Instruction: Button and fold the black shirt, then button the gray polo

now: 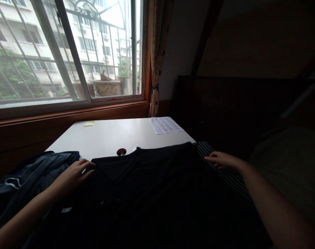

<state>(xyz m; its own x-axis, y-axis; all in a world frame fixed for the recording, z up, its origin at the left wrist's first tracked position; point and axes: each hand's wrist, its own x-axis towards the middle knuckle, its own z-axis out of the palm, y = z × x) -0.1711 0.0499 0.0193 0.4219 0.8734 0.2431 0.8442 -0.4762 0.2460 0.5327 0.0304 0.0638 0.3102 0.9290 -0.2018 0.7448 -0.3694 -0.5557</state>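
Note:
A black garment (157,186) lies spread over the front of a white table (108,133). A pointed, collar-like fold shows near its upper left, and a small pale tag lies lower left. My left hand (78,173) has its fingers bent at the garment's upper left corner, pinching the cloth. On the other side, my right hand (222,160) has thumb and fingers together at the garment's right edge, where white-striped dark cloth (204,148) shows. Whether the striped cloth is part of the garment I cannot tell; the dark folds hide much detail.
A heap of dark blue clothing (38,169) lies at the left. Printed sheets (166,125) and a yellow note (89,123) rest on the table's far part. A round hole (121,151) opens in the tabletop. Behind are a barred window (105,52) and a tied curtain (156,69).

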